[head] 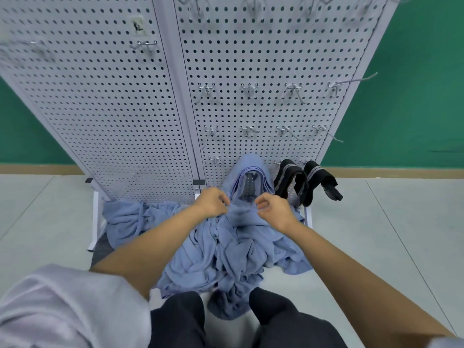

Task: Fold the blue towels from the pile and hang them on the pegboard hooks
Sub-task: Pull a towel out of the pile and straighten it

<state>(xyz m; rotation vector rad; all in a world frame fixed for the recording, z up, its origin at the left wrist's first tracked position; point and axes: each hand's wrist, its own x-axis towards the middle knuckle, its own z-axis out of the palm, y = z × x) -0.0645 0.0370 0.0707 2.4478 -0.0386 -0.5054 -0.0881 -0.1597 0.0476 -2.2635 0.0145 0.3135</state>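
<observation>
A heap of crumpled blue towels (226, 249) lies on the floor at the foot of the white pegboard (263, 59). One blue towel (251, 169) hangs draped over a hook in the bottom row. My left hand (212, 200) and my right hand (275, 209) are both just below that hanging towel, at the top of the heap. Each hand has curled fingers that pinch blue cloth, about a hand's width apart. Several bare metal hooks (248, 130) stick out of the board in rows above.
Two black-and-grey cloths (311, 180) hang on hooks right of the blue towel. The board's white base frame (96, 222) stands on a grey tiled floor, with a green wall (414, 96) behind. My dark-trousered knees (263, 310) are at the heap's near edge.
</observation>
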